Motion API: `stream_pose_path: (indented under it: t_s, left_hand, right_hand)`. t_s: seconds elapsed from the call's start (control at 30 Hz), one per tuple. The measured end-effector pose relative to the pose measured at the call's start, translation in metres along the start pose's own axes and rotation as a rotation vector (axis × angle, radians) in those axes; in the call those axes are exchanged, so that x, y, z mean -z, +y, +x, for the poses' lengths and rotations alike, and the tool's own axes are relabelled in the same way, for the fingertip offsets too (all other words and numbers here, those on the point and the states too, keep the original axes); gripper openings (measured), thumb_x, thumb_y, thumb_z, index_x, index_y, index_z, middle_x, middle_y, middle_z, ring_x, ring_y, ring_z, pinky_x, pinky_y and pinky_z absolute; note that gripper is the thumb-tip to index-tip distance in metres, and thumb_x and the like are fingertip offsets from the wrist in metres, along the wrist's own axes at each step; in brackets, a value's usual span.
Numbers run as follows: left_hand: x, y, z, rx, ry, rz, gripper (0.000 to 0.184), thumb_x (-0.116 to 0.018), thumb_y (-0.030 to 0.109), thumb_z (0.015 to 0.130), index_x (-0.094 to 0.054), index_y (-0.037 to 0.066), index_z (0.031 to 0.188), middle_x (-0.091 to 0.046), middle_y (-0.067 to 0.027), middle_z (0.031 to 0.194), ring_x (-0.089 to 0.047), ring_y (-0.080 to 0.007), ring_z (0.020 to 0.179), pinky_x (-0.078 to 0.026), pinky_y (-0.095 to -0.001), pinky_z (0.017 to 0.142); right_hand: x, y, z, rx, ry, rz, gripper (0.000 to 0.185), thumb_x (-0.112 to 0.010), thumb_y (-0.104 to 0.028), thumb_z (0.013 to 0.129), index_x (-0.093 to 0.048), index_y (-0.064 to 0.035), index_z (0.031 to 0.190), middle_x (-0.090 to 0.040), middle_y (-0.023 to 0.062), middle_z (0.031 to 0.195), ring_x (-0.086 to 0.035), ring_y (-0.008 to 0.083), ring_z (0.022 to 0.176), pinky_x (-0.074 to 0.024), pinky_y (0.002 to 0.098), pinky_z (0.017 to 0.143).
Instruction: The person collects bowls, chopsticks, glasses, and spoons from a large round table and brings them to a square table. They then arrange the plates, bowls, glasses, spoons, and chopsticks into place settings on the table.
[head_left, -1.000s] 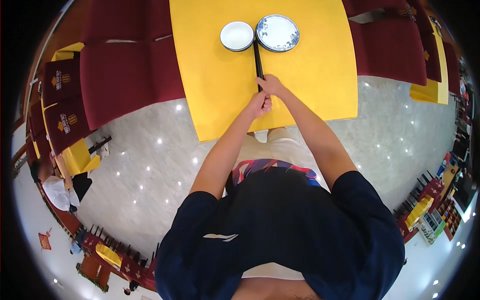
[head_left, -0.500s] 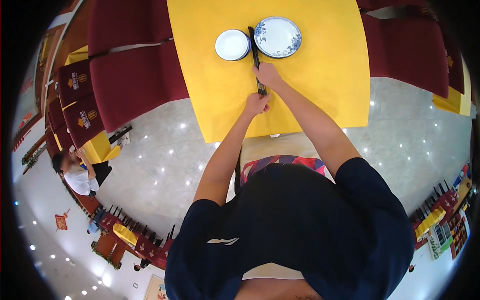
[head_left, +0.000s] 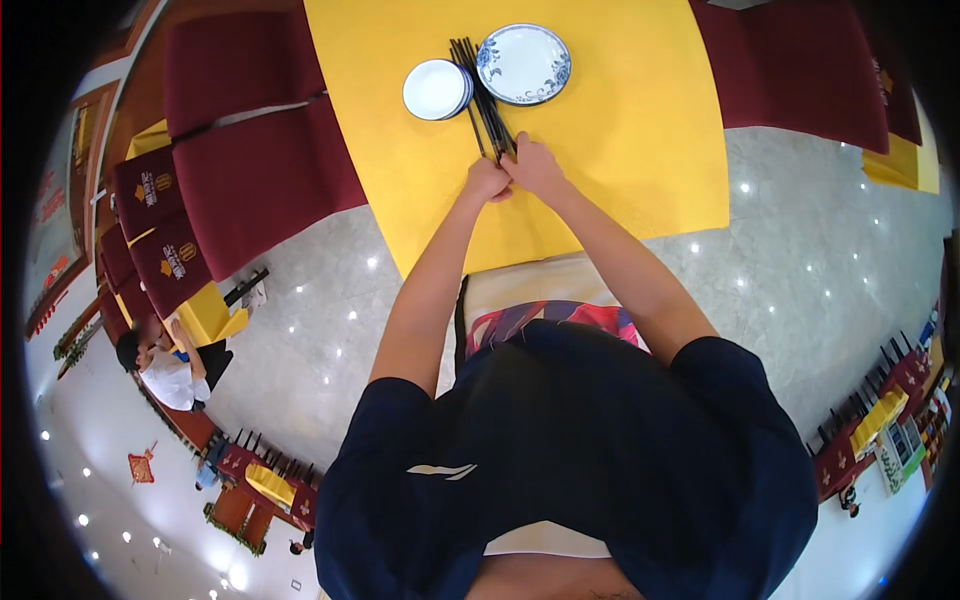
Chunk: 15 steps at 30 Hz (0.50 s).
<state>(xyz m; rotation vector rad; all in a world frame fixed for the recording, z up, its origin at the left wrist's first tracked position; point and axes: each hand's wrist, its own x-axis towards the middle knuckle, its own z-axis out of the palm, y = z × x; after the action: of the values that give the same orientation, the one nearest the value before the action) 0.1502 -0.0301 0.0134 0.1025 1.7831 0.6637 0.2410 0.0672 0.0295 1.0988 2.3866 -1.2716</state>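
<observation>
Several black chopsticks (head_left: pixel 487 105) lie fanned out on the yellow tablecloth (head_left: pixel 630 130), their far ends between a white bowl (head_left: pixel 435 89) and a white plate with blue flowers (head_left: pixel 524 64). The bowl and the plate each look stacked. My left hand (head_left: pixel 488 181) is closed around the near ends of the chopsticks. Right beside it, my right hand (head_left: pixel 535 168) touches the same bundle from the right with its fingers closed on it. The very ends of the chopsticks are hidden by my hands.
Dark red chairs (head_left: pixel 265 185) stand along the left side of the table, and another red chair (head_left: pixel 800 70) is at the right. At the far left a person in a white top (head_left: pixel 172 378) sits by a yellow-covered table. Grey floor (head_left: pixel 320 290) shows around the table.
The chopsticks have gone from a tight bundle to a spread fan. Both hands have come closer together, and the dishes sit further left in view.
</observation>
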Motion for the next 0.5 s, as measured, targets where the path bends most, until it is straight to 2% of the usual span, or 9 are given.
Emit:
stream_pose_path:
  t_s: [0.07, 0.1, 0.17, 0.23, 0.27, 0.3, 0.37, 0.43, 0.5]
  left_hand:
    - [0.007, -0.004, -0.01, -0.092, 0.078, 0.475, 0.048, -0.06, 0.038, 0.084, -0.061, -0.002, 0.058, -0.059, -0.0104, 0.049, -0.058, -0.0197, 0.042, -0.049, -0.0302, 0.048]
    - [0.012, -0.005, -0.017, -0.114, 0.075, 0.483, 0.048, -0.06, 0.038, 0.084, -0.061, -0.002, 0.058, -0.059, -0.0104, 0.049, -0.058, -0.0197, 0.042, -0.049, -0.0302, 0.048]
    - [0.023, -0.007, -0.03, -0.154, 0.051, 0.703, 0.047, -0.069, 0.039, 0.076, -0.062, -0.006, 0.068, -0.064, -0.0201, 0.065, -0.065, -0.0266, 0.054, -0.054, -0.0366, 0.056]
    - [0.035, -0.035, -0.027, -0.245, 0.076, 0.725, 0.048, -0.071, 0.042, 0.074, -0.062, -0.005, 0.07, -0.065, -0.0203, 0.07, -0.066, -0.0285, 0.061, -0.054, -0.0383, 0.059]
    - [0.043, -0.047, -0.019, -0.317, 0.11, 0.73, 0.05, -0.072, 0.046, 0.071, -0.062, -0.003, 0.073, -0.067, -0.0204, 0.074, -0.067, -0.0305, 0.067, -0.054, -0.0399, 0.063]
    - [0.051, -0.054, -0.02, -0.34, 0.101, 0.729, 0.05, -0.072, 0.046, 0.071, -0.062, -0.003, 0.073, -0.067, -0.0204, 0.074, -0.067, -0.0305, 0.067, -0.054, -0.0399, 0.063]
    - [0.06, -0.069, -0.028, -0.459, 0.302, 0.716, 0.05, -0.074, 0.047, 0.071, -0.06, 0.0, 0.082, -0.067, -0.0175, 0.083, -0.066, -0.034, 0.079, -0.052, -0.0429, 0.067]
    - [0.066, -0.071, -0.035, -0.514, 0.341, 0.725, 0.048, -0.074, 0.045, 0.073, -0.059, 0.001, 0.085, -0.067, -0.0165, 0.085, -0.066, -0.0346, 0.081, -0.052, -0.0438, 0.068]
    - [0.068, -0.067, -0.03, -0.58, 0.379, 0.752, 0.047, -0.073, 0.044, 0.074, -0.058, 0.003, 0.089, -0.067, -0.0154, 0.087, -0.065, -0.0352, 0.082, -0.051, -0.0447, 0.068]
  right_hand:
    - [-0.014, 0.012, -0.014, 0.054, 0.052, 0.015, 0.045, -0.059, -0.034, 0.083, -0.048, 0.0, 0.111, -0.062, 0.0264, 0.092, -0.062, 0.0428, 0.086, -0.0508, 0.0494, 0.075]
    - [-0.013, 0.011, -0.023, 0.108, 0.09, 0.036, 0.045, -0.06, -0.03, 0.082, -0.047, -0.002, 0.115, -0.061, 0.0264, 0.096, -0.061, 0.0423, 0.09, -0.0502, 0.0491, 0.078]
    - [-0.008, 0.013, -0.044, 0.132, 0.09, -0.018, 0.044, -0.059, -0.028, 0.082, -0.047, -0.0035, 0.117, -0.06, 0.0253, 0.099, -0.061, 0.042, 0.091, -0.0505, 0.0486, 0.078]
    - [-0.011, 0.018, -0.074, 0.143, 0.088, -0.073, 0.044, -0.058, -0.026, 0.083, -0.047, -0.0051, 0.12, -0.06, 0.0242, 0.101, -0.061, 0.0417, 0.092, -0.0507, 0.0481, 0.079]
    - [-0.016, 0.023, -0.088, 0.103, 0.134, -0.044, 0.044, -0.058, -0.024, 0.083, -0.047, -0.0067, 0.122, -0.059, 0.0237, 0.106, -0.06, 0.041, 0.095, -0.0503, 0.0476, 0.081]
    - [-0.023, 0.033, -0.102, 0.065, 0.176, -0.02, 0.045, -0.058, -0.023, 0.084, -0.047, -0.0082, 0.125, -0.058, 0.0232, 0.112, -0.059, 0.0404, 0.097, -0.0499, 0.0471, 0.083]
    - [-0.048, 0.068, -0.143, 0.038, 0.374, 0.039, 0.043, -0.059, -0.021, 0.083, -0.049, -0.0084, 0.123, -0.062, 0.0219, 0.101, -0.061, 0.0376, 0.091, -0.0498, 0.0444, 0.079]
    - [-0.071, 0.1, -0.202, -0.177, 0.356, 0.212, 0.042, -0.059, -0.021, 0.084, -0.05, -0.0076, 0.122, -0.063, 0.0219, 0.099, -0.062, 0.0356, 0.09, -0.0496, 0.043, 0.08]
    - [-0.1, 0.137, -0.281, -0.378, 0.364, 0.178, 0.041, -0.059, -0.022, 0.084, -0.051, -0.0089, 0.121, -0.065, 0.0192, 0.09, -0.064, 0.0339, 0.084, -0.0503, 0.0406, 0.076]
